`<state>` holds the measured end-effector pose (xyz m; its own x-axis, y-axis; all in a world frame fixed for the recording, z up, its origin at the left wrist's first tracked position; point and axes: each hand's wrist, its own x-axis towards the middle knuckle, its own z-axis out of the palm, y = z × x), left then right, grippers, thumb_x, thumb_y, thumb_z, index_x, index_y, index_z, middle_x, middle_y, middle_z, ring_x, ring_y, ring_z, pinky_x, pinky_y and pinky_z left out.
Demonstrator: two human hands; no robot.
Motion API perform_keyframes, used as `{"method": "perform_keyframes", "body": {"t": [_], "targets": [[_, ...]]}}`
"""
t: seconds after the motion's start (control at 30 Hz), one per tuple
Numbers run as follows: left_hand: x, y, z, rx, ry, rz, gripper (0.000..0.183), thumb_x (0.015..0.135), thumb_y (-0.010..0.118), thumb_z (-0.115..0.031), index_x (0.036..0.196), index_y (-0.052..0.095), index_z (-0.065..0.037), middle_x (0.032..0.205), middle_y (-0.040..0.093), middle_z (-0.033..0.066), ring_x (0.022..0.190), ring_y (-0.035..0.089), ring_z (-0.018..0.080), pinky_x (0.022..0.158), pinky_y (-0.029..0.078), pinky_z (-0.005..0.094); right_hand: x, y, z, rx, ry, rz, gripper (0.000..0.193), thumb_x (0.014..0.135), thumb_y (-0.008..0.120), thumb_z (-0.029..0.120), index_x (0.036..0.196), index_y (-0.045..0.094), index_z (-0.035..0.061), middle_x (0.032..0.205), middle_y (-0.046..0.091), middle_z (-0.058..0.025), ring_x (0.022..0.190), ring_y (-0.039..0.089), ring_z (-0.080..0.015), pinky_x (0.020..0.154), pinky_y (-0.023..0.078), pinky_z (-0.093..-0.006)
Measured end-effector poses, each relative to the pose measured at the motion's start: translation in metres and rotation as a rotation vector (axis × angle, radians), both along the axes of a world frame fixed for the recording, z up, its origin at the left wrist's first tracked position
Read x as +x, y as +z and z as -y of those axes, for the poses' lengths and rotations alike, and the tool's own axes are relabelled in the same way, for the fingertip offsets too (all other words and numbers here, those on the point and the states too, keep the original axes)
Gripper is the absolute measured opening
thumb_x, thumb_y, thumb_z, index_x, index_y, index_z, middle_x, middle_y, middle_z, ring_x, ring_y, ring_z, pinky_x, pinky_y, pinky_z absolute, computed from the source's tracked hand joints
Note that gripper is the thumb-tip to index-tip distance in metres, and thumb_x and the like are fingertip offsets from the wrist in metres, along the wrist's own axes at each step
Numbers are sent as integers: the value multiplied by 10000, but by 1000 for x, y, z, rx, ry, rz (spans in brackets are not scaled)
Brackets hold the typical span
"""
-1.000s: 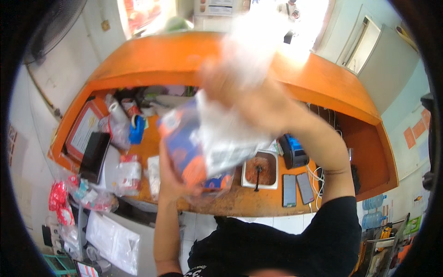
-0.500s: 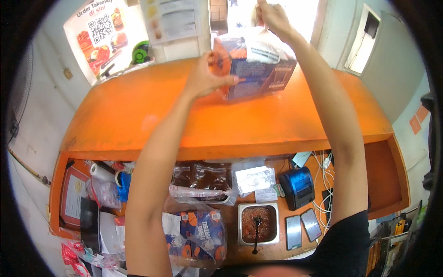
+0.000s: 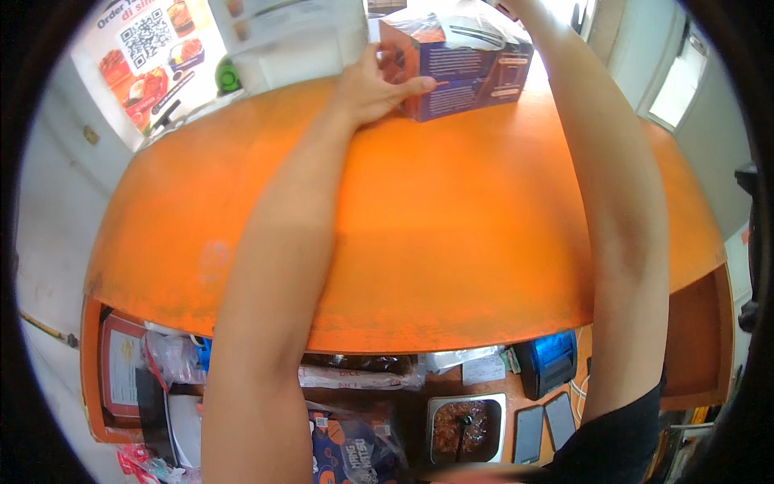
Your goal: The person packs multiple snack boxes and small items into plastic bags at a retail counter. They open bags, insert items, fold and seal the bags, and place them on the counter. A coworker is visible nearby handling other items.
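Observation:
At the far edge of the orange counter stands a blue and orange takeaway box inside a clear plastic bag. My left hand grips the box's left corner, thumb on the front face and fingers curled at the orange side. My right hand is above the box's far right, cut off by the top edge; its visible fingers are bent in at the bag's top. On top of the box lies a flat pack with dark strips, perhaps cutlery, under the plastic.
Below the counter sit a metal tub of reddish sauce with a black-handled utensil, two phones, a blue-black printer and flat blue boxes in plastic. A poster stands at the back left.
The view has tilted, so the box sits higher in the picture and less of the lower shelf shows. My right hand has come down closer to the box's top; my left hand stays on its corner.

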<state>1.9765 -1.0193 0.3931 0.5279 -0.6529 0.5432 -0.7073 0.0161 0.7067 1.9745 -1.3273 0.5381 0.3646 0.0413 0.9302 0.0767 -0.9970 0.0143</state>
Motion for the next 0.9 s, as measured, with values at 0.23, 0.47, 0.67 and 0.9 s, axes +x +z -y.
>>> {"method": "perform_keyframes", "body": {"t": [0.23, 0.47, 0.67, 0.9], "targets": [[-21, 6, -3, 42, 54, -4, 1195, 552, 922, -472, 1420, 301, 66, 1355, 502, 272, 1259, 530, 336, 1052, 441, 389, 4, -2, -4, 89, -60, 47, 322, 924, 450, 219, 838, 679, 10, 883, 675, -219, 865, 636, -392, 834, 472, -507], [-26, 10, -4, 47, 62, -9, 1200, 585, 902, -498, 1454, 289, 57, 1421, 452, 268, 1272, 512, 357, 1053, 421, 395, -14, 12, 5, -250, -439, -123, 328, 934, 443, 224, 915, 701, 23, 950, 685, -248, 894, 651, -431, 775, 493, -509], [-28, 10, -9, 78, 11, -99, 1251, 589, 892, -527, 1470, 245, 80, 1415, 455, 281, 1320, 468, 353, 1071, 404, 389, -42, 4, -33, -139, -353, -119, 395, 974, 397, 288, 1169, 659, 67, 1018, 705, -208, 945, 690, -311, 869, 503, -435], [-54, 25, -23, 383, 286, 276, 1097, 631, 816, -626, 1423, 388, 1, 1328, 530, 286, 1234, 534, 384, 1030, 441, 399, -76, 0, -53, -127, -319, -225, 456, 998, 409, 439, 985, 638, 44, 859, 617, -138, 839, 588, -243, 809, 424, -392]]}}
